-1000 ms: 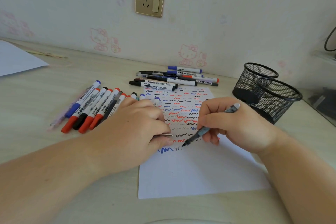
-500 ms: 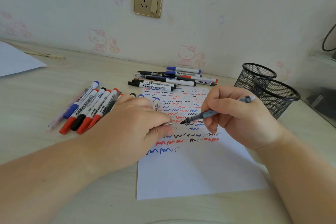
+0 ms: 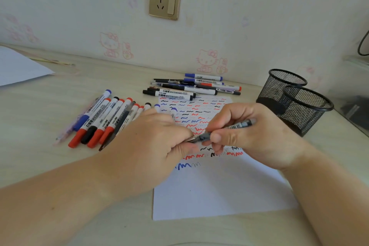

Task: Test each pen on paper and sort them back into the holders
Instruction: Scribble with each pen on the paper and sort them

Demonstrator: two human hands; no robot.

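While the pen (image 3: 227, 129) is pinched in the right hand (image 3: 249, 134) above the paper (image 3: 219, 191), its tip is aimed toward nine o'clock at the cap (image 3: 190, 139) gripped by the left hand (image 3: 157, 142); holders (image 3: 295, 100) stand at two o'clock.

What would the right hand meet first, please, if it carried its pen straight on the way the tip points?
The left hand, almost at once: the pen in the right hand points at the silvery cap pinched there, already touching it.
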